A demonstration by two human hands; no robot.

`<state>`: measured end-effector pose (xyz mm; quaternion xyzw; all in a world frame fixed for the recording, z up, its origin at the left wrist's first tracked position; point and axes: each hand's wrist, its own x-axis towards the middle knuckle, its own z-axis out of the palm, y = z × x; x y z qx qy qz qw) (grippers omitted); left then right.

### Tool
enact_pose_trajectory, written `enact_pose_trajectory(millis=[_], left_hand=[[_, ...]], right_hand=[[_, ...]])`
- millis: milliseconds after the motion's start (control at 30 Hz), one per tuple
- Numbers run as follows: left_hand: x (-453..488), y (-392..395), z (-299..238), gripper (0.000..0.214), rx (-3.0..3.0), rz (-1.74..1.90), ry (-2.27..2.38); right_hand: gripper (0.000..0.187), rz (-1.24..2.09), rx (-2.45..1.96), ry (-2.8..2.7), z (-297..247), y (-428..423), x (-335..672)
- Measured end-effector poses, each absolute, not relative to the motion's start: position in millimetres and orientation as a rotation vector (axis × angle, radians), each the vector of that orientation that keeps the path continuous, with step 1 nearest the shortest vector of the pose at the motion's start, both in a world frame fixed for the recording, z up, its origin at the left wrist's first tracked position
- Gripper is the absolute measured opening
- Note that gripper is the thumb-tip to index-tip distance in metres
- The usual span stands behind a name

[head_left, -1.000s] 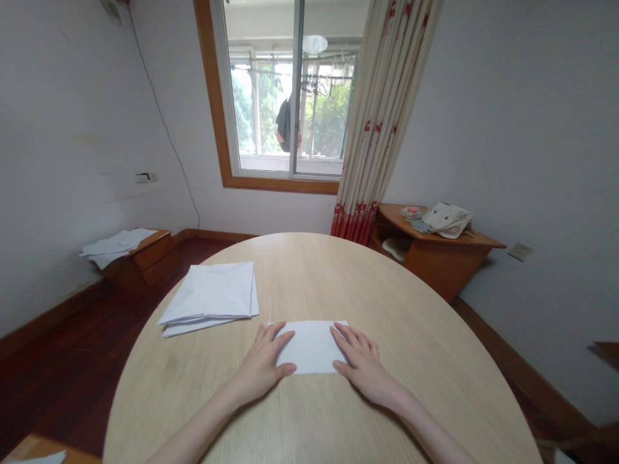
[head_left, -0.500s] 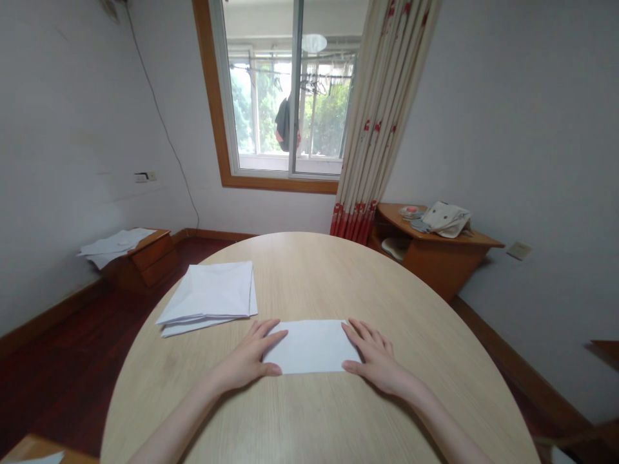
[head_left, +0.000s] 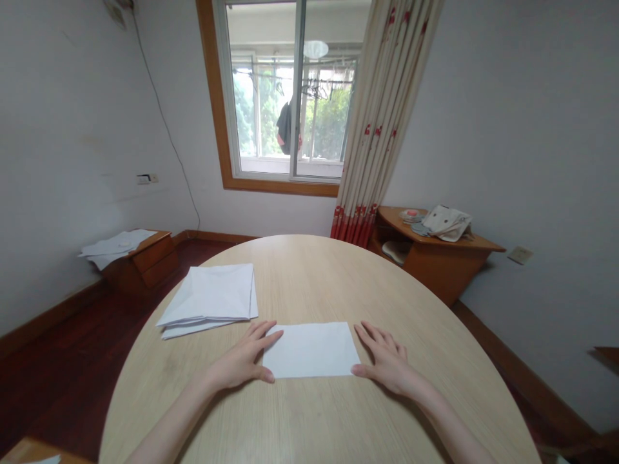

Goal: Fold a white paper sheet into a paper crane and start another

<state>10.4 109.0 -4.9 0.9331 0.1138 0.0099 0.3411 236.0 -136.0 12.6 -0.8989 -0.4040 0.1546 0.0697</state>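
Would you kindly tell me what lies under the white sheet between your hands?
Light wood-grain tabletop shows all around the white sheet, which lies flat between the left hand and right hand. The surface beneath it is covered, so anything there cannot be seen.

The sheet of paper (head_left: 312, 350) on the table is plain white, and the folded paper stack (head_left: 207, 299) beside it is white too, with faint grey shading in its creases. The oval tabletop (head_left: 309, 425) is pale beige with a fine, straight wood grain. The cream curtain (head_left: 382, 129) carries scattered red flowers and ends in a deep red band at its hem (head_left: 352, 222). The window frame (head_left: 213, 96) and corner cabinet (head_left: 445, 274) are orange-brown wood, the floor (head_left: 82, 361) is dark reddish-brown, and the walls (head_left: 532, 129) are greyish white.
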Motion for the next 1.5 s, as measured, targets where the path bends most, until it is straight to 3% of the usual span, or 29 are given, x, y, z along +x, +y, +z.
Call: enact_pose_trajectory(millis=[433,767,1033,1233,1500], left_hand=[[10.1,100.3,4.2,0.085,2.391,0.096,0.326],[11.9,90.9,-0.4,0.076,2.505,0.235,0.334],[14.6,89.7,-6.0,0.073,2.614,0.391,0.306],[14.8,89.9,-8.5,0.071,2.643,0.478,0.287],[15.3,86.0,-1.0,0.066,2.643,0.582,0.275]], right_hand=[[0.072,0.43,-2.596,-1.365,8.7,-140.3,233.6],[0.067,0.376,-2.468,-1.352,0.3,-138.3,233.2],[0.053,0.295,-1.943,-1.052,-7.8,-129.7,230.9],[0.057,0.491,-1.562,-0.804,-13.0,-121.8,226.3],[0.061,0.564,-1.433,-0.69,-8.3,-122.6,221.2]])
